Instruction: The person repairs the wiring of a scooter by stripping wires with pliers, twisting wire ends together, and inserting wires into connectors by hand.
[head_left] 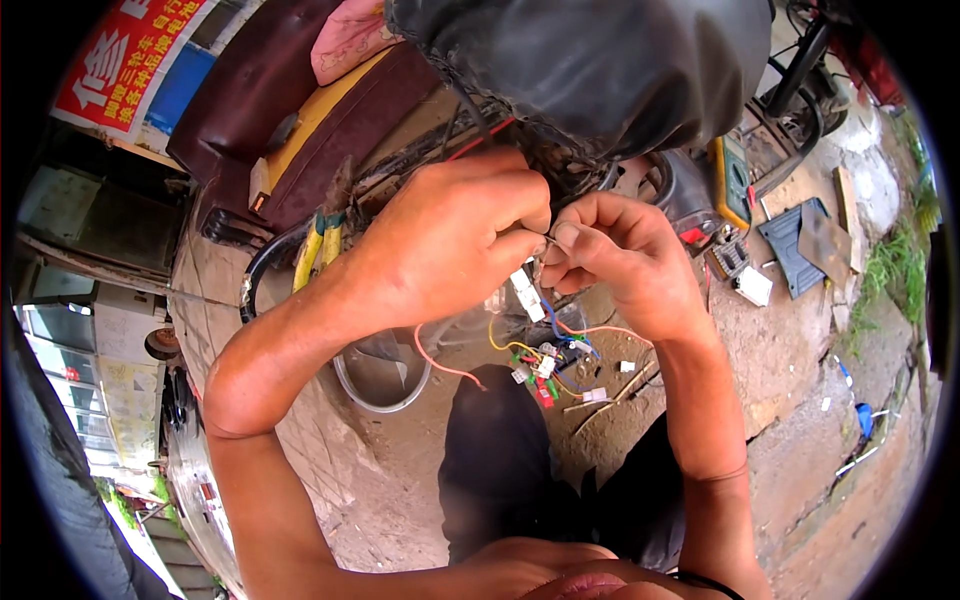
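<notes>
One left hand [450, 240] and one right hand [628, 255], fingertips meeting, both pinching a thin wire [551, 241]; just below them, one white connector [526, 294] beside coloured leads [551, 318]; on the ground beyond the knees, assorted small plugs [546, 367]; over to the right, one yellow-cased multimeter [735, 180]; far left, one red banner [125, 65], printed in large white characters with smaller yellow ones

Your head cam, left of the pair, wide fisheye, looks down. Close in: your left hand [445, 245] at 11 o'clock, right hand [630, 255] at 2. Your arms [712, 420] enter at 7 and 5.
</notes>
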